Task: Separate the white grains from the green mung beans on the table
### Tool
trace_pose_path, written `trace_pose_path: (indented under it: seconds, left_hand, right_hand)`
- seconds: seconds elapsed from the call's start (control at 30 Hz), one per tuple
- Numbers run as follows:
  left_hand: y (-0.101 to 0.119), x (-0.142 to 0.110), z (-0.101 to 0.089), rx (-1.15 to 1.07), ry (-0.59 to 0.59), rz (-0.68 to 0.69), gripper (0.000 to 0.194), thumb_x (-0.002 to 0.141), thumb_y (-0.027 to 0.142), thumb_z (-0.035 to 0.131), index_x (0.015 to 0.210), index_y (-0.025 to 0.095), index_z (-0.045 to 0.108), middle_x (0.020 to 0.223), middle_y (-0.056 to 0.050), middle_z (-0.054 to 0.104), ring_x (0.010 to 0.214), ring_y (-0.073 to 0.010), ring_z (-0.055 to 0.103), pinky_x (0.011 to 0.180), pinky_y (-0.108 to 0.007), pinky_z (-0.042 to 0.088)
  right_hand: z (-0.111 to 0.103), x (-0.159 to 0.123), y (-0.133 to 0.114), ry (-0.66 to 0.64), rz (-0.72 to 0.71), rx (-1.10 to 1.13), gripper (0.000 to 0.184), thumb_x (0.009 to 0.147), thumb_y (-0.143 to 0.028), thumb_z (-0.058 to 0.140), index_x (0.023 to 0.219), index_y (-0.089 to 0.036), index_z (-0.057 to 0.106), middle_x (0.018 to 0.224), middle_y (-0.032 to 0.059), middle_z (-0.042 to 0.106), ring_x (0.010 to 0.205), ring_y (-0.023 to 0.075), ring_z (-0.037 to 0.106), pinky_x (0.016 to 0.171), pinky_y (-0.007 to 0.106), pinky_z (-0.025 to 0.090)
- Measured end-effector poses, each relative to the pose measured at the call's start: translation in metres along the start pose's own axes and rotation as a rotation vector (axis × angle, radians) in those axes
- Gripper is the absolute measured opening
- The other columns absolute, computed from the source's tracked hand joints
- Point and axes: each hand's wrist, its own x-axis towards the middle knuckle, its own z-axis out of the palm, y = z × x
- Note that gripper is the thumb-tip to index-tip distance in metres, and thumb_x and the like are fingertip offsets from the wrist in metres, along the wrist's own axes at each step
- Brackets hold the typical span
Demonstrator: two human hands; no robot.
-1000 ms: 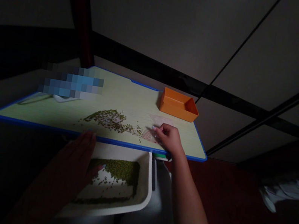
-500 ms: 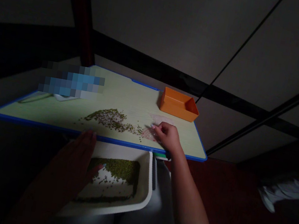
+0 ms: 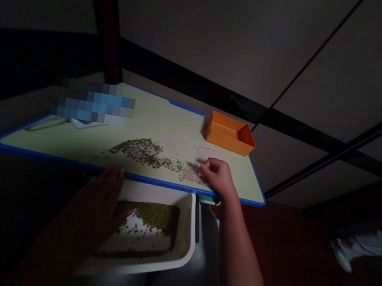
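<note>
My left hand [image 3: 97,208] lies in shadow at the table's front edge, fingers stretched out and thumb spread over a white basin [image 3: 188,250]. Small green beans, like mung beans [image 3: 156,216], cover part of the basin's floor. On the pale, blue-edged table [image 3: 175,126], more loose beans [image 3: 138,150] spread in a thin heap that trails to the right. Just right of that trail is my right hand [image 3: 218,173], thumb and fingers curled together over a faint pinkish print on the tabletop. Whatever its fingertips hold, if anything, is too small to make out.
An orange open box [image 3: 231,134] stands at the table's back right. A blurred-out blue item and a white tray [image 3: 87,124] are at the left. The basin rests by my lap under the table edge. Far right, a person's leg and light shoe [image 3: 342,256] show.
Hardly anything differs. My right hand has shifted very slightly to the right; my left hand stays in place, and the beans look the same.
</note>
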Motion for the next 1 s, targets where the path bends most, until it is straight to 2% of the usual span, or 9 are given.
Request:
trace_pose_path:
  seconds: [0.2, 0.4, 0.6, 0.8, 1.0]
  left_hand:
    - [0.001, 0.001, -0.002, 0.029, -0.006, 0.012, 0.079, 0.088, 0.053, 0.031, 0.147, 0.001, 0.020, 0.150, -0.026, 0.037, 0.143, -0.0349, 0.033, 0.111, -0.050, 0.036]
    - [0.001, 0.000, 0.002, 0.033, 0.001, 0.007, 0.081, 0.089, 0.053, 0.030, 0.150, 0.005, 0.007, 0.152, -0.025, 0.035, 0.144, -0.0340, 0.030, 0.111, -0.050, 0.036]
    - [0.000, 0.000, 0.000, 0.036, -0.002, 0.025, 0.082, 0.088, 0.054, 0.030, 0.149, 0.002, 0.010, 0.151, -0.028, 0.034, 0.145, -0.0347, 0.028, 0.112, -0.050, 0.035]
    - [0.000, -0.001, 0.000, 0.026, -0.006, 0.015, 0.081, 0.089, 0.053, 0.030, 0.149, 0.003, 0.011, 0.153, -0.026, 0.032, 0.145, -0.0346, 0.027, 0.112, -0.050, 0.034]
    - [0.000, 0.000, 0.001, 0.023, 0.012, 0.024, 0.082, 0.088, 0.054, 0.030, 0.149, 0.003, 0.010, 0.152, -0.027, 0.034, 0.145, -0.0352, 0.028, 0.111, -0.052, 0.036]
  right_hand:
    - [0.000, 0.000, 0.002, -0.037, -0.020, 0.007, 0.039, 0.081, -0.049, 0.062, 0.059, -0.020, 0.050, 0.054, -0.0026, 0.051, 0.050, 0.0107, 0.046, 0.049, 0.021, 0.028]
    - [0.001, 0.001, -0.002, -0.039, -0.031, -0.048, 0.038, 0.082, -0.049, 0.061, 0.059, -0.019, 0.051, 0.055, -0.0023, 0.052, 0.051, 0.0108, 0.046, 0.050, 0.021, 0.029]
    - [0.003, 0.002, 0.000, 0.013, -0.017, -0.090, 0.038, 0.082, -0.049, 0.060, 0.060, -0.020, 0.052, 0.053, -0.0021, 0.053, 0.050, 0.0112, 0.046, 0.050, 0.022, 0.028]
    - [0.005, 0.002, -0.004, -0.007, -0.069, -0.131, 0.037, 0.083, -0.047, 0.060, 0.059, -0.020, 0.051, 0.053, -0.0026, 0.051, 0.051, 0.0111, 0.045, 0.051, 0.022, 0.028]
    - [0.007, 0.003, -0.008, 0.039, -0.035, -0.193, 0.037, 0.084, -0.046, 0.059, 0.059, -0.020, 0.051, 0.053, -0.0024, 0.052, 0.050, 0.0107, 0.043, 0.050, 0.023, 0.026]
